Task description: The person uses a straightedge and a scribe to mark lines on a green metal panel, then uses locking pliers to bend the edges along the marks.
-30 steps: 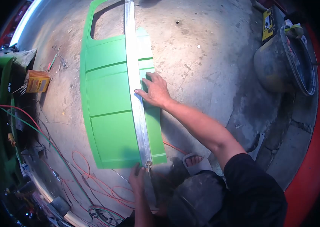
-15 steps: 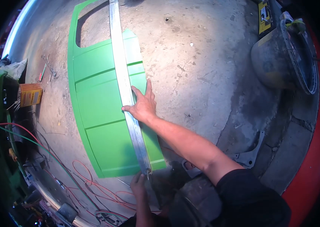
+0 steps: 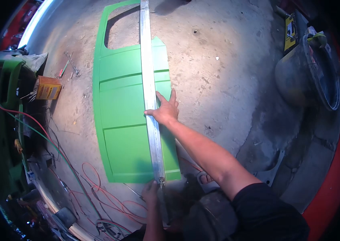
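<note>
A green sheet-metal panel (image 3: 123, 106), with a window-shaped opening at its far end, lies on the concrete floor. Lengthwise across it runs a long, flat metal bar (image 3: 148, 60). My right hand (image 3: 166, 111) presses on the bar about midway, thumb lying across it and the other fingers spread over the panel's right side. At the near end, my left hand (image 3: 150, 193) is closed at the bar's tip by the panel's bottom edge, its fingers partly in shadow. A small metal fitting (image 3: 162, 182) shows at that tip.
Orange hoses (image 3: 109, 199) coil on the floor at lower left. Beside the panel on the left are a yellow-orange box (image 3: 49, 88) and tools (image 3: 72, 64). A large rounded shell (image 3: 298, 74) stands at right, near a red surface (image 3: 322, 188). My sandalled foot (image 3: 205, 177) is close by.
The camera view has turned, so the panel and surroundings appear farther right and more upright. Both hands keep about the same places on the bar.
</note>
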Motion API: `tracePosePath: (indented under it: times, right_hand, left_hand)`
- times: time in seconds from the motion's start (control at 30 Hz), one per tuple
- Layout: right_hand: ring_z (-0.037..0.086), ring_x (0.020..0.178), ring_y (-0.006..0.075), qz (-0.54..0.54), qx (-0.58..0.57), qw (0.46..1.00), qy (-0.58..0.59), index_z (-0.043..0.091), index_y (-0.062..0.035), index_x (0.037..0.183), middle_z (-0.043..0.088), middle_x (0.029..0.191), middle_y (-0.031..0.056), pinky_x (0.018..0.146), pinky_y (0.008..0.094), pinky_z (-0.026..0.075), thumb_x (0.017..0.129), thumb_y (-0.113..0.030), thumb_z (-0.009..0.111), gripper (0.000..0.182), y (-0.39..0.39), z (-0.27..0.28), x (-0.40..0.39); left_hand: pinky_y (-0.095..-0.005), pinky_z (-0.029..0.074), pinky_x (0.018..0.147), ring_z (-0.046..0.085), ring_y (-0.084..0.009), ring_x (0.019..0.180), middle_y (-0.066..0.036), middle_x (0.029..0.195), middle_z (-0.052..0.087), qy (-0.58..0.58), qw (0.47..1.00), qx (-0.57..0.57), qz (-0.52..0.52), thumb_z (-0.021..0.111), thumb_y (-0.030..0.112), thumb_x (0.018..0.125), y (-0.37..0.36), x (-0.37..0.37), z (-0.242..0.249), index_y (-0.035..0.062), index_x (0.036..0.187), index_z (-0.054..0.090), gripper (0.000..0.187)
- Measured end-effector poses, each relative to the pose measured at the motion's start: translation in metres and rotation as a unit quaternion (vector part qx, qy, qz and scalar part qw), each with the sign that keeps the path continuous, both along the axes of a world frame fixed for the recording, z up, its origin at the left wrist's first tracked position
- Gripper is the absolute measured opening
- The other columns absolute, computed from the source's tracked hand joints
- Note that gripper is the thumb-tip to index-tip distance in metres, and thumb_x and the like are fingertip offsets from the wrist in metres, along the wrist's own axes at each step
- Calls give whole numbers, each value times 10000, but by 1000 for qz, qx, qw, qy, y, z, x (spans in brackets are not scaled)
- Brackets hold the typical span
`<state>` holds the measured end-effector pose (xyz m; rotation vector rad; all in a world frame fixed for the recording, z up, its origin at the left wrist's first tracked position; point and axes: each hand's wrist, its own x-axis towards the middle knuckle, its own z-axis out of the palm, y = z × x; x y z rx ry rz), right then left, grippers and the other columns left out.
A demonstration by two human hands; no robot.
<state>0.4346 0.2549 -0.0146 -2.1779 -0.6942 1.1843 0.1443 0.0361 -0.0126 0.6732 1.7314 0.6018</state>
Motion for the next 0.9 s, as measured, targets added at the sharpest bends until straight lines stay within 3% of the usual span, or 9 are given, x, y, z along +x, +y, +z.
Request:
tracePosePath:
  times: [0.07, 0.23, 0.33, 0.4, 0.5, 0.6, 0.9]
  right_hand:
    - [290, 1418, 359, 9, -7, 1000, 2, 463, -275, 1496, 17, 1651, 145, 1122, 477, 345, 677, -427, 886, 934, 0, 4, 1]
    - [282, 1429, 353, 11, -6, 1000, 21, 484, -305, 1482, 17, 1656, 140, 1135, 474, 345, 711, -419, 867, 869, -1, 0, 10]
    - [331, 1405, 361, 19, 31, 999, 33, 540, -308, 1439, 103, 1636, 132, 1158, 439, 340, 756, -400, 839, 751, 3, -33, 25]
    - [405, 1357, 378, 48, 135, 986, 86, 571, -308, 1411, 232, 1567, 180, 1172, 397, 333, 790, -384, 815, 672, 6, -63, 35]
    - [448, 1326, 390, 94, 136, 977, 133, 555, -309, 1422, 345, 1454, 226, 1177, 362, 333, 825, -377, 790, 645, 3, -63, 47]
    - [364, 1391, 382, 136, 121, 966, 184, 523, -292, 1451, 347, 1417, 245, 1206, 390, 287, 886, -395, 738, 613, 1, -48, 62]
    - [437, 1336, 359, 167, 133, 969, 126, 514, -323, 1453, 434, 1358, 227, 1198, 393, 306, 916, -417, 700, 576, 1, -55, 60]
  left_hand:
    - [-322, 554, 852, 681, -227, 946, -187, 1063, 691, 31, 999, -2, -28, 668, 97, 936, 0, 0, 1, -131, 1170, 630, 329]
    - [-318, 544, 853, 675, -215, 936, -180, 1076, 692, 23, 999, -7, -40, 662, 114, 943, 4, -3, -1, -129, 1181, 635, 341]
    - [-319, 537, 858, 670, -214, 936, -176, 1080, 692, 37, 998, -11, -56, 655, 125, 948, 3, -12, -6, -128, 1186, 636, 348]
    - [-319, 533, 860, 668, -215, 939, -173, 1080, 693, 50, 996, -18, -65, 651, 129, 950, 1, -11, -4, -128, 1190, 635, 352]
    - [-322, 531, 862, 665, -215, 943, -171, 1082, 692, 23, 998, -11, -55, 643, 114, 951, 5, -6, 0, -122, 1195, 636, 339]
    - [-324, 532, 866, 664, -214, 950, -169, 1081, 689, 42, 997, -15, -69, 632, 99, 953, 4, -14, -7, -115, 1193, 638, 322]
    - [-328, 533, 879, 669, -226, 954, -170, 1079, 687, 12, 998, -24, -51, 624, 84, 954, 7, -4, 5, -110, 1186, 636, 303]
